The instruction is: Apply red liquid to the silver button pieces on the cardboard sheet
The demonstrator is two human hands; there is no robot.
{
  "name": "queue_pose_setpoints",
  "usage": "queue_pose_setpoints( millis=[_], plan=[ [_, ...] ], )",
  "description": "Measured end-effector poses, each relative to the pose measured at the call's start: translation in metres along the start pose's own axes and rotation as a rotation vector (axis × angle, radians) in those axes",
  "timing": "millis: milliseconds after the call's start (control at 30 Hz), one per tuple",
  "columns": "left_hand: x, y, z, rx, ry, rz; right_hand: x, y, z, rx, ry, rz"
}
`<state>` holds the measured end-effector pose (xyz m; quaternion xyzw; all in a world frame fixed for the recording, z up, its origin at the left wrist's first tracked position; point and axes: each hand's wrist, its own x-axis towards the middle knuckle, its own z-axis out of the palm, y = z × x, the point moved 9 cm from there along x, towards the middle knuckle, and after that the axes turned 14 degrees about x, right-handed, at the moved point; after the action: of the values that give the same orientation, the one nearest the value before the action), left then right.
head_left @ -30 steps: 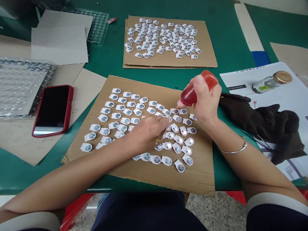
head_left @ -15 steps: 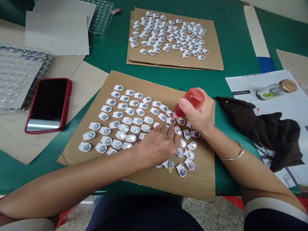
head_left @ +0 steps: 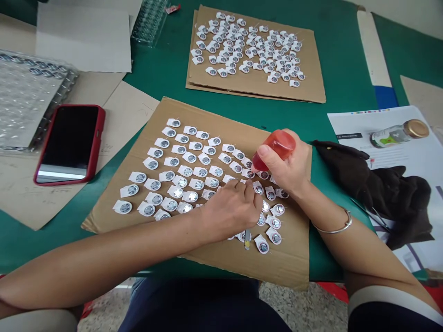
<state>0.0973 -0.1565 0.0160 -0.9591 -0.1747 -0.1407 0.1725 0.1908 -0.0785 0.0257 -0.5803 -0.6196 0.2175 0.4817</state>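
My right hand [head_left: 290, 163] is wrapped round a translucent red squeeze bottle [head_left: 277, 146], tilted with its tip pointing down and left at the small parts. Just left of it, my left hand [head_left: 237, 207] is closed, palm down, low over the cardboard. A flat metal end with a yellow mark [head_left: 247, 240] sticks out below this hand; it looks like the tail of slim tweezers, the rest hidden. Around both hands, rows of small round silver parts on white paper tabs [head_left: 180, 181] lie on the cardboard sheet [head_left: 277, 263]. The fingertips of my left hand are partly hidden.
Stacked cardboard [head_left: 249, 92] at the back bears many similar parts. A red-cased phone [head_left: 69, 143] and clear plastic trays [head_left: 34, 101] lie left. To the right are dark gloves [head_left: 374, 184], scissor-like metal handles [head_left: 380, 219] and a printed sheet with a small glass jar [head_left: 398, 133].
The whole view has shifted slightly. Both hands stay nearly in place over the parts, with the red bottle still gripped and tilted downward.
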Motion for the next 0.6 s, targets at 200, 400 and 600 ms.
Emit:
queue_pose_setpoints(
  millis=[200, 400, 600],
  plan=[
    [-0.0004, 0.0007, 0.0016, 0.006, -0.014, 0.003, -0.0005, -0.0015, -0.0001, 0.029, 0.006, -0.026],
    [-0.0001, 0.0015, 0.0034, -0.007, -0.047, 0.012, -0.001, -0.0016, 0.0001, 0.011, 0.002, -0.032],
    [0.0002, 0.0017, 0.0058, -0.014, -0.083, 0.02, -0.001, -0.0005, -0.0002, 0.042, 0.017, -0.026]
  ],
)
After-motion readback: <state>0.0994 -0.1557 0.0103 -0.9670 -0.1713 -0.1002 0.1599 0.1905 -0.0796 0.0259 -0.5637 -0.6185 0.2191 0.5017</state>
